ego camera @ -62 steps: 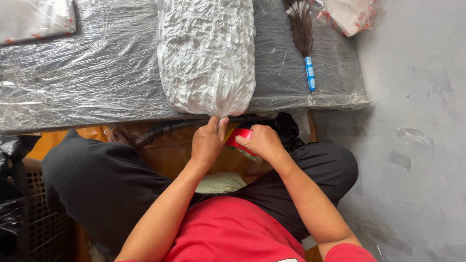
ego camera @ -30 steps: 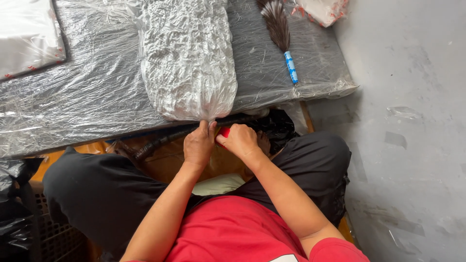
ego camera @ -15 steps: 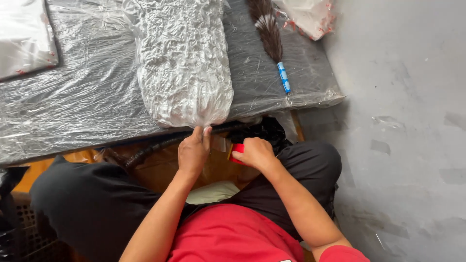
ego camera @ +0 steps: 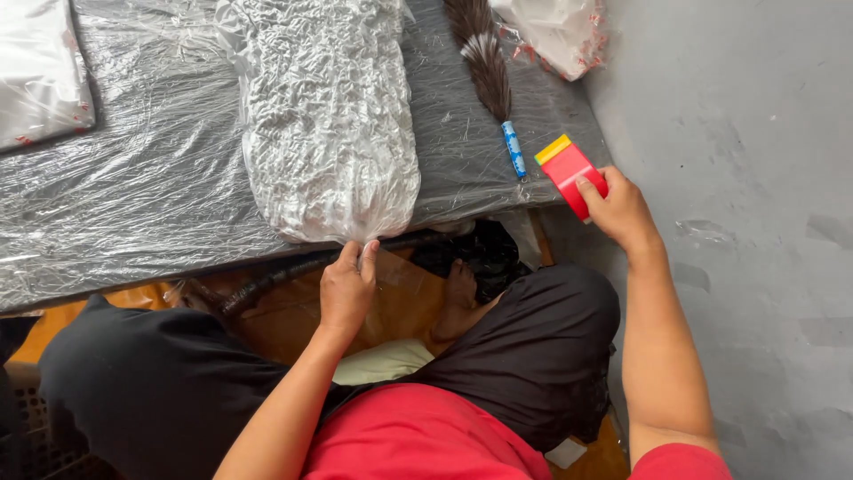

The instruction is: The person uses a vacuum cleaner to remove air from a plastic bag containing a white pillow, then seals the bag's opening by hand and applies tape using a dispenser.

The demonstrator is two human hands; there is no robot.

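Person is sitting low, red shirt, black trousers, knees spread under the near edge of a low table covered in clear crinkled plastic film [ego camera: 133,204]. Left hand [ego camera: 348,286] is reaching up to the near end of a long white wrinkled bundle sealed in clear plastic [ego camera: 324,116], fingers closed in a pinch on the loose plastic at its tip, just where it overhangs the table edge. Right hand [ego camera: 622,212] is stretched out to the right, near the table's right corner, fingers wrapped shut around a small red block-shaped tool with a yellow end [ego camera: 571,171]; the tool is raised over the corner and the grey floor [ego camera: 755,178], well apart from the bundle.

Below the table edge a dark hose-like thing [ego camera: 267,280] and a black crumpled bag [ego camera: 475,253] are sitting between the knees, partly hidden by the table.

Farther back, right of the bundle, a dark bristle brush with a blue patterned handle [ego camera: 493,80] is lying on the film, handle pointing near. Far right corner is holding a whitish plastic bag with red marks [ego camera: 555,31]. Far left, a flat white packet in plastic [ego camera: 40,76] is lying at the table's left edge, cut off by the frame.
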